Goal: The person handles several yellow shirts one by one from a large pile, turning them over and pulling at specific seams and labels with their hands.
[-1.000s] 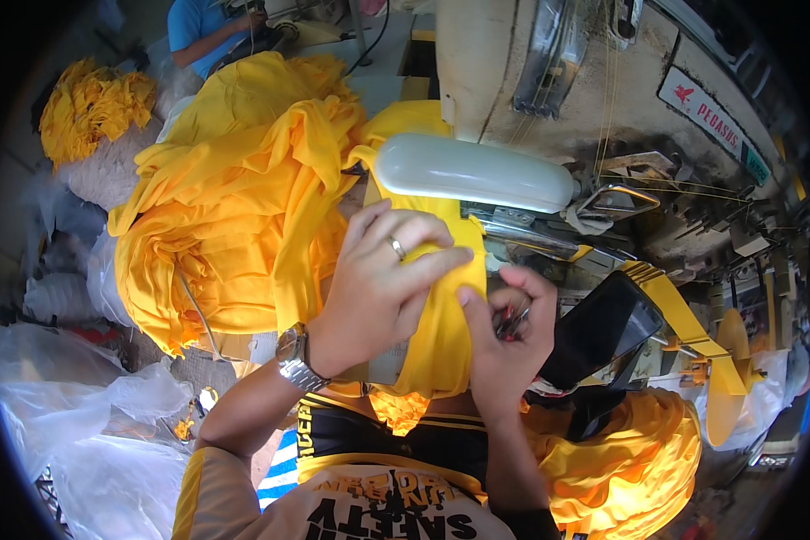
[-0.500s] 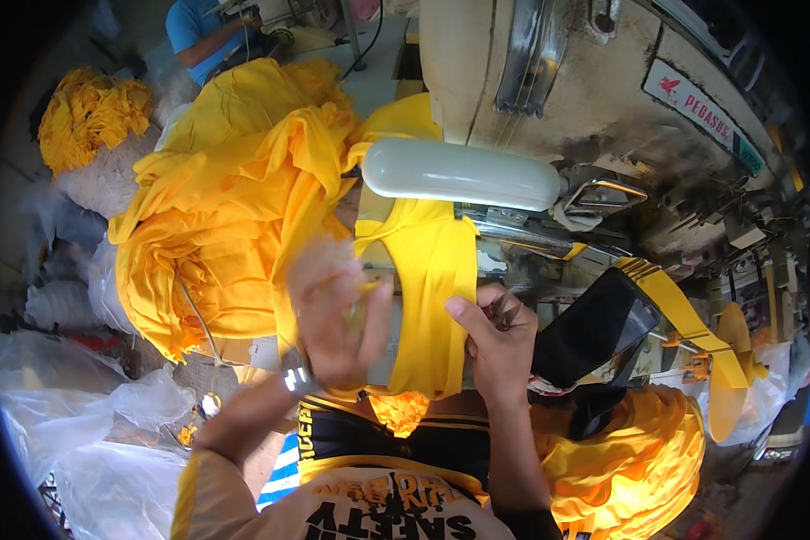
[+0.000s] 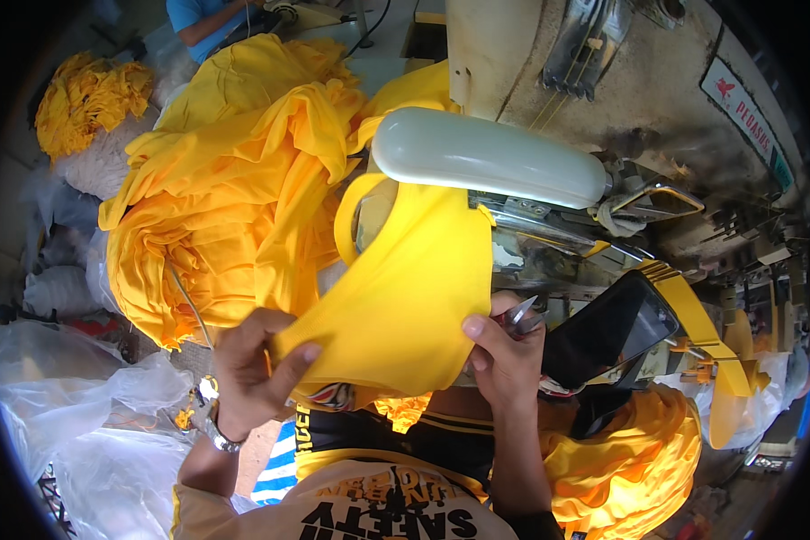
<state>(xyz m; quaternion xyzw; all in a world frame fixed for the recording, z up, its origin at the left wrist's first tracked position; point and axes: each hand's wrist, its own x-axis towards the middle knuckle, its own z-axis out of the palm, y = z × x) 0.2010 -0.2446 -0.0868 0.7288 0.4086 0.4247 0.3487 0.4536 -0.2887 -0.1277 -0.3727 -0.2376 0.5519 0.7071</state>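
Note:
A yellow fabric piece (image 3: 414, 288), stretched flat, hangs from beneath a pale rounded tube (image 3: 486, 155) on the sewing machine (image 3: 549, 63) toward my lap. My left hand (image 3: 256, 364) pinches its lower left corner between thumb and fingers. At its right edge, my right hand (image 3: 510, 355) grips the cloth under the thumb. Small metal thread snips (image 3: 520, 312) are tucked in that same hand, their pointed blades showing above the fingers. A patterned patch (image 3: 330, 394) shows at the cloth's lower left edge.
A big yellow cloth heap (image 3: 234, 207) lies to the left, another (image 3: 630, 459) at lower right. A black phone (image 3: 610, 333) sits right of my right hand, beside a yellow strap (image 3: 693, 315). Clear plastic bags (image 3: 108, 432) lie at lower left. Another person's arm (image 3: 211, 27) shows far left.
My left hand has moved left and down, from a blur over the cloth to holding its corner. The fabric is now spread wide. The snips' blades now point up from my right hand.

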